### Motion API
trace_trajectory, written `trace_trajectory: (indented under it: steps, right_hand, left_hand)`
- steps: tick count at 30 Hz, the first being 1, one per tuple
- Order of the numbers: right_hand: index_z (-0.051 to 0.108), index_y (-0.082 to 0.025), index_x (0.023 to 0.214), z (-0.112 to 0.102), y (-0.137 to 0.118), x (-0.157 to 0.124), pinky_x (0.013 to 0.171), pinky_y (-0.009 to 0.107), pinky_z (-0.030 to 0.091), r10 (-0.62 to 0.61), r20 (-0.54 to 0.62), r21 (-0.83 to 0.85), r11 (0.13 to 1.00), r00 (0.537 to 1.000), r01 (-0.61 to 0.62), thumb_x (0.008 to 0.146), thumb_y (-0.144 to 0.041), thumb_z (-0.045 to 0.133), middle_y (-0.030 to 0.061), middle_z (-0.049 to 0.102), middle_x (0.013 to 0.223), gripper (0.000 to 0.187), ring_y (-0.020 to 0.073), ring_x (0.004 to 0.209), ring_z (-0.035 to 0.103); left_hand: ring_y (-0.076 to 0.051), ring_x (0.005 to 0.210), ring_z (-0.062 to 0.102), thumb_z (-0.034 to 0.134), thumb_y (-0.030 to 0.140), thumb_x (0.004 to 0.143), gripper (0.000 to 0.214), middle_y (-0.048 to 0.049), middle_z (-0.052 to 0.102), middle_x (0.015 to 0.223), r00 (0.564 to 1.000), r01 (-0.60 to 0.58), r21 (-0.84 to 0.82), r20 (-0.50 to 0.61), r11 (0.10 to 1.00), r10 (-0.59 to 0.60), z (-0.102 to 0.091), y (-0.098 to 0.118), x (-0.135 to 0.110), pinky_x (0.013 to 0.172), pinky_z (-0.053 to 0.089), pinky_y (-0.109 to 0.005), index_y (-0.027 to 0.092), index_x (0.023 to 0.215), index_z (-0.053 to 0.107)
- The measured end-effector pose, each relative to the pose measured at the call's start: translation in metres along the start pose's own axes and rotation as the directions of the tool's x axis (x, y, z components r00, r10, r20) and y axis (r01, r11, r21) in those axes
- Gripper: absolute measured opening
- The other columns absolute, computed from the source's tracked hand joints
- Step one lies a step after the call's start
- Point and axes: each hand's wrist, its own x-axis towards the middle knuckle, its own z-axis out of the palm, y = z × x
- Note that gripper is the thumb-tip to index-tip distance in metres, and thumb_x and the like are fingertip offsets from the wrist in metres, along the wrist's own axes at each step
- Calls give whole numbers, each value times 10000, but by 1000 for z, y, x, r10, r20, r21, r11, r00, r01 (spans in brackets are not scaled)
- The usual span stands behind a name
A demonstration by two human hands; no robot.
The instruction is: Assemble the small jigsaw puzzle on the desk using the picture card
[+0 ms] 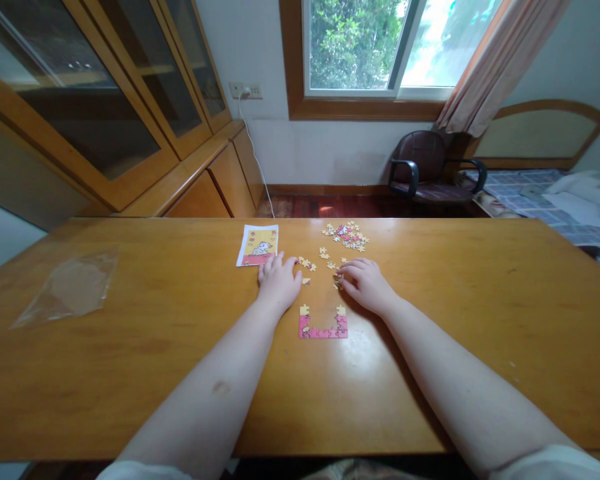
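Note:
My left hand [279, 285] rests on the table with fingers stretched out and the thumb apart. Its fingertips touch the lower right corner of a picture card [259, 245] with a white animal on yellow and pink. Just right of that hand lie a few loose yellow puzzle pieces [307, 264]. My right hand [367, 285] has its thumb and fingertips around a small puzzle piece [338, 279], partly hidden by the fingers. Between and below the hands lies a joined U-shaped puzzle border [323, 333], pink along the bottom with yellow upper ends.
A heap of puzzle pieces [349, 235] lies near the table's far edge. On the left is a clear plastic bag [75, 285]. Beyond the wooden table [155, 373] stand a glass-door cabinet [145, 150], a dark office chair [425, 167] and a bed [530, 193].

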Motion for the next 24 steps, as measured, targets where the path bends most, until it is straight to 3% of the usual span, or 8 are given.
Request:
trace_trajectory:
  steps: [3, 7, 13, 24]
  right_hand:
    - [680, -229, 941, -1, -1, 0, 914, 405, 384, 6, -7, 0, 1000, 1000, -6, 869, -289, 560, 66, 695, 1029, 152, 224, 979, 578]
    - [679, -229, 947, 0, 1, 0, 911, 402, 388, 3, -2, 2, 1000, 1000, -3, 873, -289, 556, 62, 696, 1027, 156, 223, 979, 580]
    - [676, -231, 939, 1, 1, 0, 912, 398, 389, 2, -5, 10, 1000, 1000, -2, 874, -289, 557, 59, 695, 1021, 148, 218, 976, 583]
    - [681, -231, 931, 1, 2, 0, 913, 399, 393, -10, -14, 11, 1000, 1000, 11, 882, -295, 544, 67, 696, 1014, 159, 217, 973, 587]
  left_hand:
    - [-300, 1317, 383, 476, 313, 851, 410, -122, 463, 1417, 999, -18, 18, -47, 1000, 19, -4, 2, -1, 1088, 292, -482, 232, 1242, 571]
    - [-293, 1244, 449, 459, 282, 854, 375, -89, 553, 1327, 998, -48, 17, -32, 999, 48, -5, 1, -1, 1068, 310, -478, 254, 1199, 602]
    - [-290, 1084, 536, 473, 268, 846, 351, -103, 630, 1160, 994, 13, 14, -105, 1000, -12, -7, -4, -1, 963, 400, -445, 209, 1171, 592]
    - [-287, 1004, 561, 491, 326, 855, 266, -91, 662, 1072, 997, 70, 76, -32, 995, -68, -14, -6, 1, 867, 446, -434, 232, 1006, 689]
